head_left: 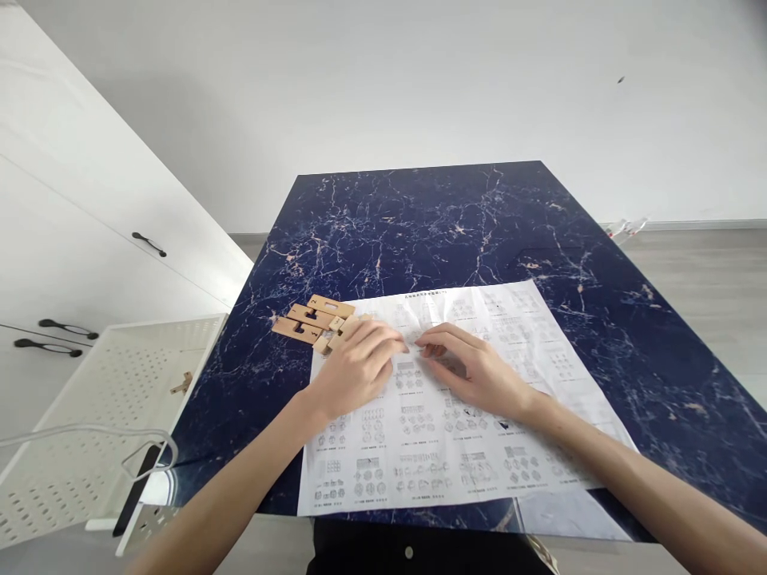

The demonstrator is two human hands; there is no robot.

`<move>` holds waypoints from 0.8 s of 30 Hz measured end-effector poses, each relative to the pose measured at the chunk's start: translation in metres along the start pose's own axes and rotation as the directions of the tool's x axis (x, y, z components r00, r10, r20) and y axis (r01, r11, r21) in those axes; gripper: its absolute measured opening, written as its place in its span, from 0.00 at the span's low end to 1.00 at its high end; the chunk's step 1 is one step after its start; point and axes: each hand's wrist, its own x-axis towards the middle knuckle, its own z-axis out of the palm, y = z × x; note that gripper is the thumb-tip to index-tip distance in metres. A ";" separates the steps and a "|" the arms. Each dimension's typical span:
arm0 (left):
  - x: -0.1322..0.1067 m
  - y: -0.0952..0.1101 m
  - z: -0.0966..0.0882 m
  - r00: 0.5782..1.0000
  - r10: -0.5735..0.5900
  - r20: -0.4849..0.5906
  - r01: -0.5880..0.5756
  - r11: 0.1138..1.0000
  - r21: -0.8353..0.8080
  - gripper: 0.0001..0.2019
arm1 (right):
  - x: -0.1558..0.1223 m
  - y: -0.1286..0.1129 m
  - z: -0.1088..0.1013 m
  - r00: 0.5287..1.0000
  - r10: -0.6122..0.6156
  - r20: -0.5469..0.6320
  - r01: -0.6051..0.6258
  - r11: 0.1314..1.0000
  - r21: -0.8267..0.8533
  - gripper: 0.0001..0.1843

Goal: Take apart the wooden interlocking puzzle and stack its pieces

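Observation:
A white instruction sheet (413,479) printed with rows of small puzzle diagrams lies spread on the blue table. On its upper left part my left hand (363,359) rests with fingers loosely bent and apart from a full grip; nothing shows in it. Just beyond its knuckles lie several wooden puzzle pieces (308,315), flat, notched and numbered, partly overhanging the sheet. Smaller wooden blocks (335,326) touch or sit close to that hand, partly hidden by it. Facing it, my right hand (476,367) lies on the sheet, its thumb and curved fingers apart with nothing visible between them.
The dark blue marbled table (413,231) reaches towards a white wall. A white perforated cart (65,447) stands at the left, with a small wooden piece (181,383) on it and a pale cable (89,429) across it. Behind the cart are white cabinets (89,231) with black handles.

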 end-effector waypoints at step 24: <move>-0.011 0.004 0.010 0.979 0.186 0.087 -0.174 0.976 -0.132 0.15 | -0.004 0.002 0.007 0.998 -0.027 0.065 0.040 0.978 -0.207 0.15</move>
